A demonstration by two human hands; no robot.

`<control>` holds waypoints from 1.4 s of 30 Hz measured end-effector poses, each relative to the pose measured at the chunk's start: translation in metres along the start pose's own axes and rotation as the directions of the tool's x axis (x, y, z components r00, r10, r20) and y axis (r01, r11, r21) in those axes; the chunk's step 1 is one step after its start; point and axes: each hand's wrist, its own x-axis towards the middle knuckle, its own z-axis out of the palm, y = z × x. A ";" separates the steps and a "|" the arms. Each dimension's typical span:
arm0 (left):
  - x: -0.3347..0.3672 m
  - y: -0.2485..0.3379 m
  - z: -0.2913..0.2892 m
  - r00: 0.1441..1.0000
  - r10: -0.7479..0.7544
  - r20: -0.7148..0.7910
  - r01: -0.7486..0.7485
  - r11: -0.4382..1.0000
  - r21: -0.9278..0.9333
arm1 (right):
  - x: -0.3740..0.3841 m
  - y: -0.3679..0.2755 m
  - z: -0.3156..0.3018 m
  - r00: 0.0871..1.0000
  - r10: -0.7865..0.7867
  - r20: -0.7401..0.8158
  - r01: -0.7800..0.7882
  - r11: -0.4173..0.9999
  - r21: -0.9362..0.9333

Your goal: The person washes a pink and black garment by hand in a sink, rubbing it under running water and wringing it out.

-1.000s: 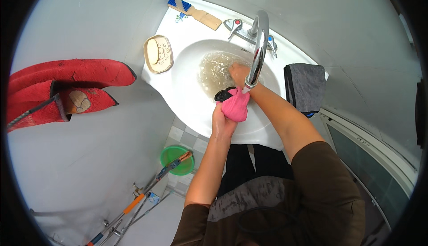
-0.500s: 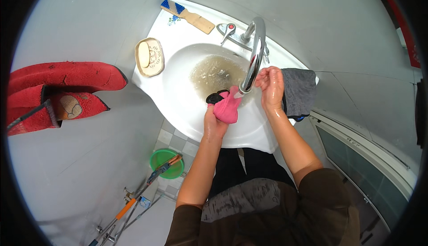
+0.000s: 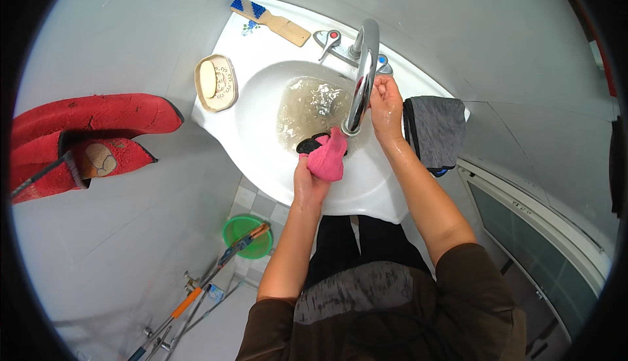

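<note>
Left hand is grasping pink cloth near sink's front edge — long axis pointing toward spout; right hand's grip — cannot tell.

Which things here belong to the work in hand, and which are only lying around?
In use:
pink cloth, in the left hand
faucet, right hand near its blue-marked handle
sink with cloudy water

Apparently lying about:
blue-bristled wooden brush
soap bar in its dish
gray cloth on the sink edge
green basin
</note>
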 end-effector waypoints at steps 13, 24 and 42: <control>-0.002 0.035 0.019 0.964 0.219 -0.152 -0.124 0.873 0.471 | -0.041 0.033 -0.011 0.971 -0.052 0.233 0.212 0.640 -0.739; 0.037 0.012 -0.012 0.972 0.117 -0.203 -0.056 0.957 0.283 | -0.059 0.097 0.032 0.937 0.306 0.169 -0.214 0.883 -0.417; 0.029 0.026 0.015 0.995 0.069 0.071 -0.070 0.997 0.014 | -0.076 0.035 0.070 0.675 -0.328 0.661 0.735 0.383 -0.560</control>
